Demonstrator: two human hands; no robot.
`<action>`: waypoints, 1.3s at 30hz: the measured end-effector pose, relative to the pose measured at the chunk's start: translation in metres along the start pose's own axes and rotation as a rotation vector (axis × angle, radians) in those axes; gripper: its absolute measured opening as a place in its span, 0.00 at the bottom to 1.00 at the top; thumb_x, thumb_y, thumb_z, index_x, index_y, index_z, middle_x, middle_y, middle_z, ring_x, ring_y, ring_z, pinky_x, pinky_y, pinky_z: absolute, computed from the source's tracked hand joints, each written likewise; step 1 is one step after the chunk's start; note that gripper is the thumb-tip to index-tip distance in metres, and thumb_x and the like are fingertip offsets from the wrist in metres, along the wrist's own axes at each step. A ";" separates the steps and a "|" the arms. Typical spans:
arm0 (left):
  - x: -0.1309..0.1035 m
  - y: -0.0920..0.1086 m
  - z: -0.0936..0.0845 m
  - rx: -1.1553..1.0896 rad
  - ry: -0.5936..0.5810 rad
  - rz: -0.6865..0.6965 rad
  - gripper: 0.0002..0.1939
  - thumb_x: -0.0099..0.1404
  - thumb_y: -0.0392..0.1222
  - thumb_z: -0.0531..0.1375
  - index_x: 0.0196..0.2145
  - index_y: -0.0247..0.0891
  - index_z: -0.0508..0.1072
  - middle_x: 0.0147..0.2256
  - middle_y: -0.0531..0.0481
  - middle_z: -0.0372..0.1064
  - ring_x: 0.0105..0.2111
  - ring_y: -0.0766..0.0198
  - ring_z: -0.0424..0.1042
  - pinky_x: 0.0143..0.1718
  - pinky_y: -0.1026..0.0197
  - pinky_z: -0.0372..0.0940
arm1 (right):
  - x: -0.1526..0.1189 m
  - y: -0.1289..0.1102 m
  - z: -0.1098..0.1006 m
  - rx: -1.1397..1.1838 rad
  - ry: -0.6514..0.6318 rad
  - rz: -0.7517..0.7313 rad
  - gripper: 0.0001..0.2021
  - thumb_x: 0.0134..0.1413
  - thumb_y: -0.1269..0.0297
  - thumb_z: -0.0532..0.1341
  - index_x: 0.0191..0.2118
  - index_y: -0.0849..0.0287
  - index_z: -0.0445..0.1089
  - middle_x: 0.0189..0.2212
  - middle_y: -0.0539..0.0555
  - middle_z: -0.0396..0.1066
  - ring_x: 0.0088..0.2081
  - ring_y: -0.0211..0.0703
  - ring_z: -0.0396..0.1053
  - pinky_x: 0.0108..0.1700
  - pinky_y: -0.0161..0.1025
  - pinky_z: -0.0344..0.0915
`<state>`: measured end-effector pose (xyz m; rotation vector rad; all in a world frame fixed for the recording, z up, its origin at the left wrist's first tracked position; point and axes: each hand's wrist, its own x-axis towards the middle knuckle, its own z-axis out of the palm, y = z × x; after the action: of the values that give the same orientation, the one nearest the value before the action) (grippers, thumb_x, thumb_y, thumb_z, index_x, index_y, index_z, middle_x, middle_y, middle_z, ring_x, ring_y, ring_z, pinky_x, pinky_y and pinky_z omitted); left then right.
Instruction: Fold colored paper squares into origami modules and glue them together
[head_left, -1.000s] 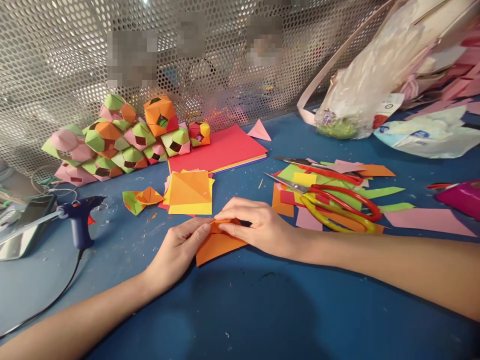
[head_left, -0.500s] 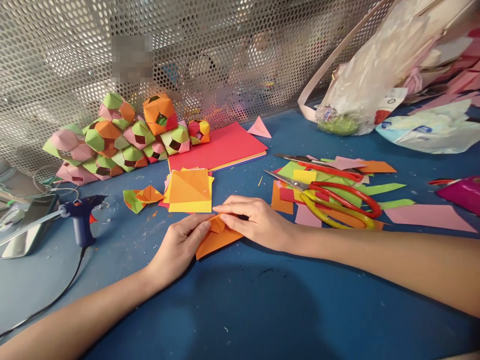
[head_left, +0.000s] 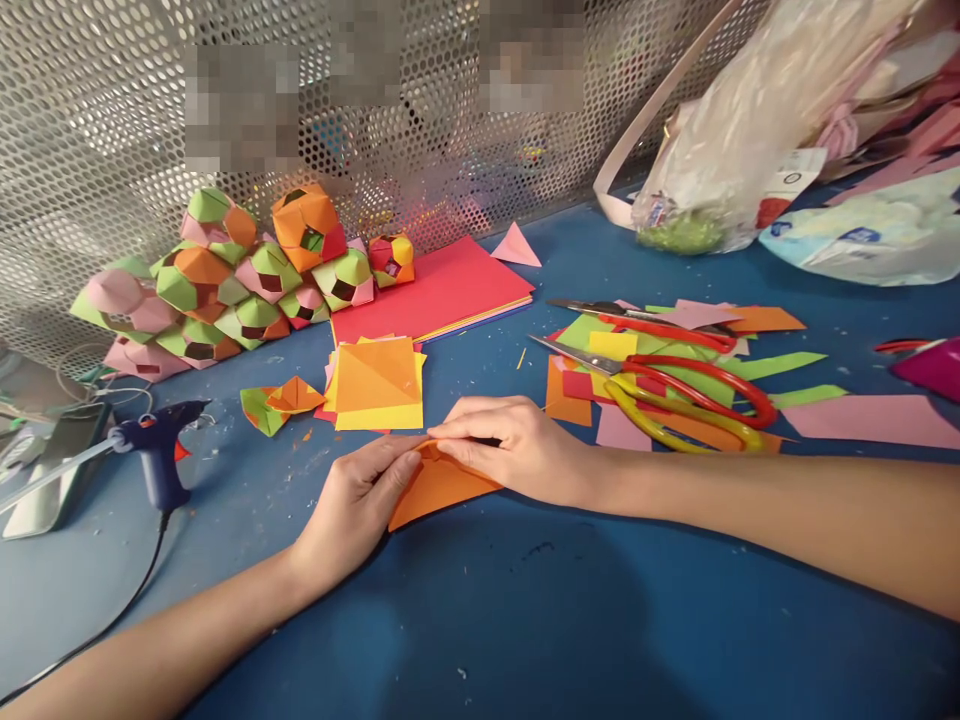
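Note:
An orange paper lies on the blue table, its upper part folded over. Thumb and fingers of my left hand pinch its left upper edge. From the right, my right hand presses and grips the same upper edge, fingertips close to the left ones. Part of the fold is hidden under the fingers. Just beyond sits a stack of square papers, orange on top and yellow beneath. A green and orange folded piece rests left of that stack.
Folded paper balls are piled at the back left, beside red sheets. A blue glue gun stands left. Red and yellow scissors lie on paper scraps at right. Plastic bags are at the back right, before a perforated metal screen.
The small triangular fold seen between my hands has tipped up and is now mostly covered by my fingers. Both hands stay on the orange paper; the camera view has shifted slightly.

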<state>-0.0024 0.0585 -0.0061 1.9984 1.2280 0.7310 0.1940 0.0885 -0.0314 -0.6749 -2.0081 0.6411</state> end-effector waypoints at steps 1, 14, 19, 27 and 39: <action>0.000 0.000 0.000 0.001 -0.004 0.004 0.16 0.68 0.41 0.52 0.51 0.43 0.71 0.47 0.51 0.72 0.44 0.64 0.70 0.47 0.66 0.63 | 0.000 0.000 0.000 -0.004 0.003 -0.007 0.08 0.58 0.71 0.57 0.38 0.64 0.74 0.31 0.56 0.74 0.31 0.37 0.70 0.34 0.34 0.68; -0.003 0.001 0.000 0.034 0.003 0.058 0.15 0.67 0.37 0.52 0.49 0.39 0.72 0.44 0.48 0.74 0.41 0.65 0.71 0.43 0.65 0.65 | -0.002 -0.002 0.003 -0.036 0.016 -0.056 0.07 0.56 0.72 0.58 0.32 0.64 0.74 0.29 0.55 0.74 0.29 0.36 0.69 0.32 0.32 0.66; -0.003 0.002 0.000 0.073 0.024 0.045 0.17 0.65 0.33 0.52 0.49 0.39 0.73 0.42 0.49 0.75 0.39 0.64 0.72 0.43 0.65 0.66 | -0.001 -0.005 0.003 -0.040 -0.005 -0.027 0.08 0.56 0.72 0.58 0.29 0.62 0.73 0.27 0.54 0.73 0.27 0.34 0.68 0.30 0.31 0.64; -0.004 0.005 0.001 0.086 0.040 -0.033 0.21 0.58 0.26 0.53 0.46 0.39 0.74 0.40 0.53 0.76 0.38 0.67 0.72 0.40 0.70 0.66 | -0.001 -0.006 0.004 0.010 0.011 0.013 0.08 0.54 0.73 0.59 0.25 0.63 0.70 0.24 0.52 0.69 0.25 0.34 0.65 0.29 0.31 0.61; -0.009 0.002 0.007 0.094 0.098 0.096 0.10 0.65 0.40 0.56 0.38 0.38 0.77 0.37 0.50 0.77 0.36 0.63 0.75 0.39 0.65 0.68 | -0.005 -0.004 0.008 -0.148 0.000 -0.245 0.09 0.57 0.72 0.56 0.28 0.62 0.71 0.25 0.53 0.71 0.26 0.35 0.68 0.29 0.31 0.63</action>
<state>0.0001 0.0484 -0.0101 2.1326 1.2505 0.8407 0.1880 0.0811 -0.0356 -0.5035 -2.1107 0.3505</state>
